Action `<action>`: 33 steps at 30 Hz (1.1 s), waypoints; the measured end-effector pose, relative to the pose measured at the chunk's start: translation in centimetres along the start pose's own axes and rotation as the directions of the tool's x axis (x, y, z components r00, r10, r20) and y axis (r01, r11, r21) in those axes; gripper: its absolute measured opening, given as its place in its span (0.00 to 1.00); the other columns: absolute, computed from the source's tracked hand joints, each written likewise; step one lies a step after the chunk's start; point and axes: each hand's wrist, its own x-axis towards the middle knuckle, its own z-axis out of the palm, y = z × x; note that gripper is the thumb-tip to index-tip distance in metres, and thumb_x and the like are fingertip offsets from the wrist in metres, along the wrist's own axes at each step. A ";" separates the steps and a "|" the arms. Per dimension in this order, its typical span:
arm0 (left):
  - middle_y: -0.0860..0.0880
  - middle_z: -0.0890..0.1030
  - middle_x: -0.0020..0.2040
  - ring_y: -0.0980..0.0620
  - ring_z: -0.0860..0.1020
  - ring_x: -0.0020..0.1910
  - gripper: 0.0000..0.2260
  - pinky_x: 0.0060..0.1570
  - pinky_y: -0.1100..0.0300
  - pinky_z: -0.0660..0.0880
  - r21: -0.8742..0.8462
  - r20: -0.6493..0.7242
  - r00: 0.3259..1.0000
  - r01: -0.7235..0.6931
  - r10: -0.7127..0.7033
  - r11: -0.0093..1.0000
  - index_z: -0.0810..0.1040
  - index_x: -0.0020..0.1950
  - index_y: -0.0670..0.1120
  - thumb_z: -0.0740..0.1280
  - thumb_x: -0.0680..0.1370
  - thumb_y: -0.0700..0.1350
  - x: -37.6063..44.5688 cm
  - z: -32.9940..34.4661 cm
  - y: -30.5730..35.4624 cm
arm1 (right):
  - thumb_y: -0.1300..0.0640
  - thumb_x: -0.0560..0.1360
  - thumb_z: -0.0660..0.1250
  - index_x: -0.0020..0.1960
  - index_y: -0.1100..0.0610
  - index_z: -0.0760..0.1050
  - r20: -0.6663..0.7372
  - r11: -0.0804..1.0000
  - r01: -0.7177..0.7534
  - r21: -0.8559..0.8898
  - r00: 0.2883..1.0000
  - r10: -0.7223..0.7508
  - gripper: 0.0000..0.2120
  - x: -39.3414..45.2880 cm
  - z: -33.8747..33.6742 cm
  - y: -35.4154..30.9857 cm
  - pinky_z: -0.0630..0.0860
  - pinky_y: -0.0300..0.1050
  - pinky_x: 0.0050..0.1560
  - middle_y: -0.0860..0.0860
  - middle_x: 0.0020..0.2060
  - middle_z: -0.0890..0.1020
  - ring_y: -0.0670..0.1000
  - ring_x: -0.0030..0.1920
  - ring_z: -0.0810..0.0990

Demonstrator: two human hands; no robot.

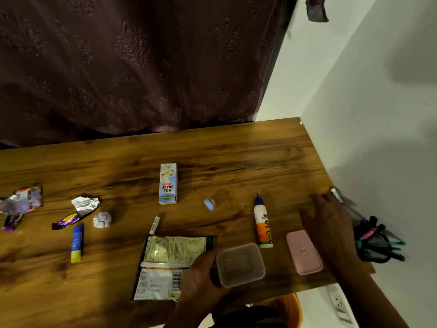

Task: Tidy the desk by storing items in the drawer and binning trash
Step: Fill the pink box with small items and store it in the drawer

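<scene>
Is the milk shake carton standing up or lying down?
Lying down. The milk shake carton lies flat on the desk, its printed front facing up.

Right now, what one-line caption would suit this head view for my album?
Left hand grips a clear plastic tub while the right hand reaches across a cluttered wooden desk.

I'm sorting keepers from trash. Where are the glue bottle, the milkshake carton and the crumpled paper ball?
glue bottle (263,227): head view, on its orange label.
milkshake carton (168,184): head view, middle of its front face.
paper ball (102,219): head view, its centre.
</scene>
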 end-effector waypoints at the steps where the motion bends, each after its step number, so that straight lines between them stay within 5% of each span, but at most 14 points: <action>1: 0.78 0.75 0.59 0.74 0.76 0.57 0.26 0.54 0.81 0.68 -0.010 -0.007 1.000 -0.002 0.002 1.000 0.69 0.62 0.80 0.75 0.70 0.62 0.0 0.0 0.1 | 0.58 0.76 0.72 0.50 0.62 0.79 0.004 0.999 0.030 -0.016 1.000 -0.030 0.08 1.2 -0.1 0.2 0.70 0.45 0.41 0.59 0.46 0.80 0.58 0.42 0.78; 7: 0.84 0.72 0.53 0.81 0.72 0.55 0.21 0.53 0.84 0.65 -0.025 -0.040 0.999 0.022 -0.023 0.999 0.75 0.55 0.77 0.65 0.64 0.80 0.0 -0.1 0.4 | 0.65 0.76 0.66 0.50 0.66 0.76 0.172 0.955 0.007 -0.297 0.984 0.046 0.05 7.2 0.2 2.0 0.68 0.48 0.40 0.63 0.49 0.76 0.62 0.47 0.77; 12: 0.76 0.77 0.58 0.73 0.77 0.57 0.27 0.56 0.78 0.70 -0.005 -0.005 1.000 0.016 -0.016 1.000 0.71 0.63 0.78 0.78 0.71 0.58 -0.3 0.0 0.2 | 0.62 0.78 0.65 0.55 0.63 0.79 0.243 0.922 -0.064 -0.382 0.956 0.166 0.09 9.8 1.4 4.4 0.78 0.51 0.43 0.63 0.50 0.79 0.63 0.49 0.81; 16: 0.72 0.80 0.53 0.73 0.76 0.57 0.22 0.55 0.79 0.69 -0.005 -0.012 0.999 0.051 -0.051 0.999 0.70 0.62 0.78 0.69 0.70 0.73 -0.2 0.0 0.1 | 0.65 0.81 0.59 0.53 0.67 0.80 0.272 0.937 -0.113 -0.331 0.939 0.209 0.11 10.4 2.7 6.0 0.79 0.56 0.46 0.64 0.51 0.83 0.66 0.51 0.83; 20: 0.69 0.77 0.58 0.74 0.74 0.57 0.29 0.56 0.79 0.67 -0.005 0.022 0.998 0.064 -0.064 0.998 0.70 0.63 0.73 0.79 0.66 0.60 -0.7 0.3 -0.7 | 0.63 0.82 0.59 0.58 0.65 0.80 0.315 0.922 -0.172 -0.347 0.904 0.288 0.13 10.0 3.2 5.9 0.80 0.59 0.52 0.63 0.55 0.81 0.66 0.56 0.82; 23: 0.77 0.76 0.53 0.78 0.73 0.56 0.21 0.56 0.82 0.65 0.008 0.000 0.999 0.038 -0.038 0.999 0.71 0.59 0.78 0.73 0.68 0.69 -0.4 0.5 -0.8 | 0.65 0.81 0.60 0.59 0.67 0.79 0.323 0.917 -0.211 -0.339 0.889 0.324 0.12 9.9 3.3 5.4 0.79 0.61 0.54 0.65 0.57 0.80 0.68 0.58 0.80; 25: 0.73 0.79 0.53 0.75 0.76 0.57 0.19 0.59 0.77 0.70 0.002 -0.004 1.000 0.017 -0.017 1.000 0.70 0.61 0.79 0.68 0.70 0.72 -0.2 0.3 -0.5 | 0.65 0.80 0.61 0.58 0.67 0.79 0.331 0.919 -0.205 -0.336 0.888 0.319 0.11 10.0 3.3 5.5 0.79 0.61 0.54 0.65 0.56 0.81 0.68 0.57 0.81; 28: 0.64 0.82 0.58 0.68 0.78 0.58 0.20 0.62 0.66 0.75 0.009 -0.018 1.000 0.011 -0.011 1.000 0.72 0.60 0.75 0.75 0.72 0.61 -0.3 0.3 -0.3 | 0.66 0.78 0.63 0.56 0.67 0.80 0.317 0.929 -0.182 -0.323 0.904 0.288 0.10 10.3 3.4 6.2 0.80 0.59 0.50 0.64 0.52 0.82 0.67 0.54 0.82; 31: 0.71 0.80 0.56 0.69 0.78 0.58 0.24 0.59 0.72 0.74 0.021 -0.037 0.999 -0.006 0.007 1.000 0.71 0.63 0.77 0.75 0.71 0.61 -0.4 0.2 -0.1 | 0.65 0.77 0.65 0.53 0.67 0.81 0.288 0.936 -0.184 -0.300 0.918 0.273 0.09 10.5 3.3 6.4 0.81 0.58 0.47 0.64 0.47 0.83 0.67 0.49 0.84; 33: 0.67 0.81 0.57 0.66 0.79 0.58 0.25 0.59 0.65 0.77 0.032 -0.027 0.999 0.024 -0.023 0.999 0.71 0.65 0.75 0.75 0.71 0.61 -0.6 0.2 -0.1 | 0.66 0.77 0.65 0.50 0.68 0.81 0.282 0.945 -0.186 -0.270 0.923 0.262 0.08 10.5 2.9 5.9 0.83 0.58 0.47 0.64 0.44 0.83 0.66 0.46 0.84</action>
